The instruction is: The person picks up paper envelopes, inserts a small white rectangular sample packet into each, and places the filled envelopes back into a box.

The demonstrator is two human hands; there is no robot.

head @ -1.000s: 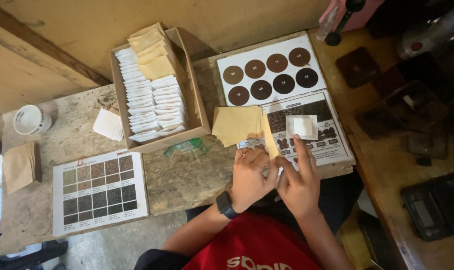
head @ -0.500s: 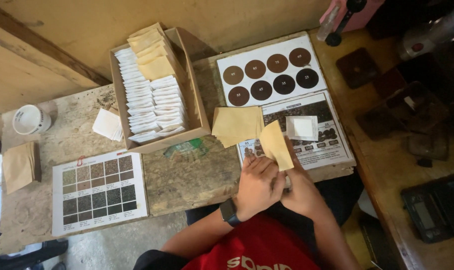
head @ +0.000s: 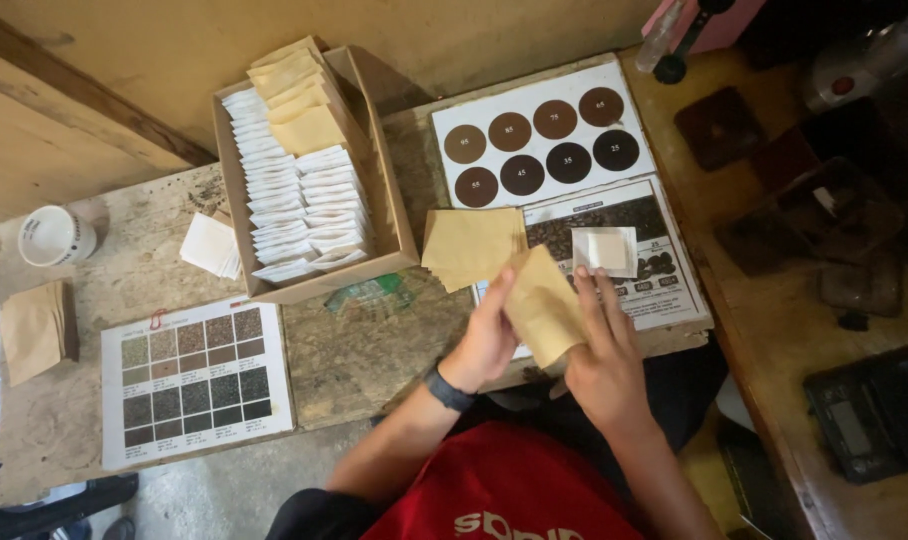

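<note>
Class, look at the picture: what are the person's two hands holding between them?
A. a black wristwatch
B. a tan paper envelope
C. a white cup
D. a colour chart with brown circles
B: the left hand and the right hand grip a tan paper envelope from either side, above the table edge.

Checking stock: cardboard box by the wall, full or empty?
Mostly full. The cardboard box holds packed rows of white sachets, with tan envelopes at its far end.
</note>
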